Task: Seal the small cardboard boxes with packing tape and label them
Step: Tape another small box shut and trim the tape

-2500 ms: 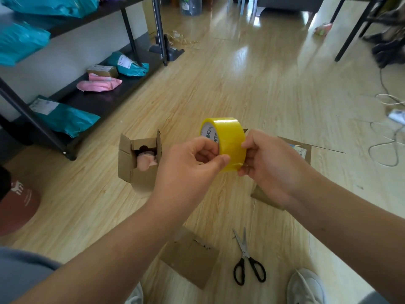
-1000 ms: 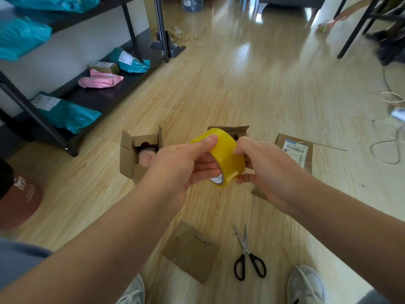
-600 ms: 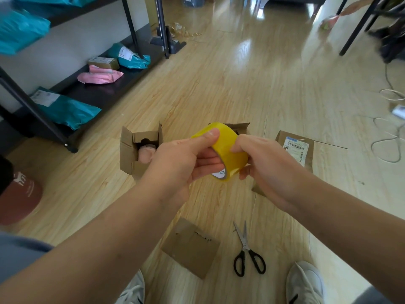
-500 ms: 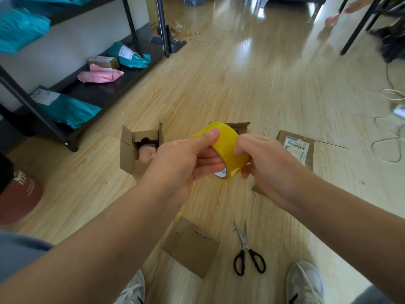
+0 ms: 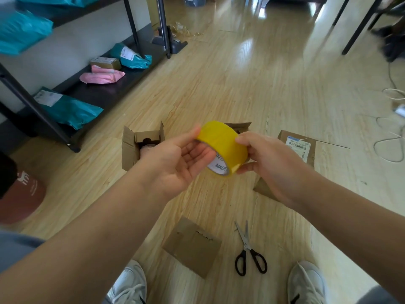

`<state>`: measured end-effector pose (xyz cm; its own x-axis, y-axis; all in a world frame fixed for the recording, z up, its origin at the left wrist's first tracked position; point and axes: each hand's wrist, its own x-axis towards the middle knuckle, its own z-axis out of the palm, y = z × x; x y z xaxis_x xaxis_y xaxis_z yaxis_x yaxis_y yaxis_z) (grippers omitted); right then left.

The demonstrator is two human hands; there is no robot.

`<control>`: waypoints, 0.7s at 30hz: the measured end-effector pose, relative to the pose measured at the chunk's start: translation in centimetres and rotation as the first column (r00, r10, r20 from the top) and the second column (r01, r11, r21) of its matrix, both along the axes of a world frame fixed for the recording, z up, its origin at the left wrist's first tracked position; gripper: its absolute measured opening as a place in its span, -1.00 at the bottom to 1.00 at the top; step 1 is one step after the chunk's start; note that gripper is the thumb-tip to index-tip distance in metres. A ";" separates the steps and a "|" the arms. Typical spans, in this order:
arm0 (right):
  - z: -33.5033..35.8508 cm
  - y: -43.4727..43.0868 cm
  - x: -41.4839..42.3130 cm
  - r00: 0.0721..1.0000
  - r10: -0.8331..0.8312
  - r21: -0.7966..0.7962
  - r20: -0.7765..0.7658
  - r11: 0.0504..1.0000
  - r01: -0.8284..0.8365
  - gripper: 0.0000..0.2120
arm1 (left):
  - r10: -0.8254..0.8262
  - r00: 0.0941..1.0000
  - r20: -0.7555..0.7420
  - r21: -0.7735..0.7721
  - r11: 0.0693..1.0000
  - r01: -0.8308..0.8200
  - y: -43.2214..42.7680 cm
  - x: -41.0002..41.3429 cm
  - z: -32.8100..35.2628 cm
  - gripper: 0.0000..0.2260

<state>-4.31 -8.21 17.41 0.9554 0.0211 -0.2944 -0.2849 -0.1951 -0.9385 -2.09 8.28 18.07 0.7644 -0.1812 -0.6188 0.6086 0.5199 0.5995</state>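
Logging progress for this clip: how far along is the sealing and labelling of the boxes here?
Looks done: the labelled box at right, though its sealing is unclear. In hand: the right hand pinches the yellow tape roll, the left hand touches its rim; no strip is pulled free. Left: the open box has its flaps up and no tape; the scissors lie on the floor.

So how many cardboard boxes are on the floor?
3: open box by the left hand, half-hidden box behind the tape roll, labelled box behind the right hand. Flat cardboard piece excluded.
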 end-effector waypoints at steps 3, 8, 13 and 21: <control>0.2 0.0 -0.4 0.999 -0.044 -0.068 0.022 0.997 0.045 -0.76 | -0.110 0.994 -0.021 0.066 0.992 0.111 0.1 -0.3 -0.3 -0.76; 1.2 -0.8 -0.6 0.992 -0.102 -0.220 0.079 0.969 0.117 -0.65 | -0.435 0.893 0.118 0.847 0.514 0.138 -0.3 -0.9 -1.1 -0.65; 1.8 -0.7 -0.4 0.994 -0.030 -0.300 0.106 0.952 0.061 -0.72 | -0.540 0.763 0.354 0.775 0.627 0.084 -0.3 -1.6 -0.2 -0.68; 2.2 0.1 -1.4 0.976 0.138 -0.382 0.166 0.922 -0.065 -0.74 | -0.528 0.733 0.429 0.776 0.630 -0.001 -1.0 -2.9 -0.1 -0.83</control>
